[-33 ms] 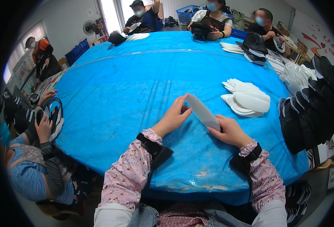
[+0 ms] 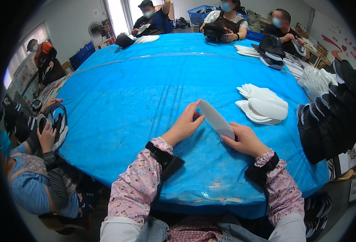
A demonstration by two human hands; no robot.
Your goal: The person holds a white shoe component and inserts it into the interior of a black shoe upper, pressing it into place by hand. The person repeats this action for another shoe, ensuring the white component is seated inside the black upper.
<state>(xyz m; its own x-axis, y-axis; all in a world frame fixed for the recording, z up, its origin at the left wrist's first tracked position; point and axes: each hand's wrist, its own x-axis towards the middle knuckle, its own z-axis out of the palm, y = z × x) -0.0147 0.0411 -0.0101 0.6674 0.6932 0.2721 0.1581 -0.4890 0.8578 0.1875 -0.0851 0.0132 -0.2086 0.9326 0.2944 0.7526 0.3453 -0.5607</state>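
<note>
A white shoe insole [image 2: 216,120] is held tilted above the blue-covered table [image 2: 125,109] in front of me. My left hand [image 2: 185,126] is closed on its far tip, the fingertips pinching the edge. At the near end my right hand [image 2: 246,139] grips it, thumb on top and fingers underneath. To the right of my hands lies a fanned pile of white insoles [image 2: 269,107] on the table.
Black shoes or shoe uppers [image 2: 327,121] are stacked along the right edge, near a clear plastic bag [image 2: 317,82]. A co-worker [image 2: 36,177] handles a dark shoe at the left. Several masked people sit across the table with shoes and more white insoles [image 2: 248,51].
</note>
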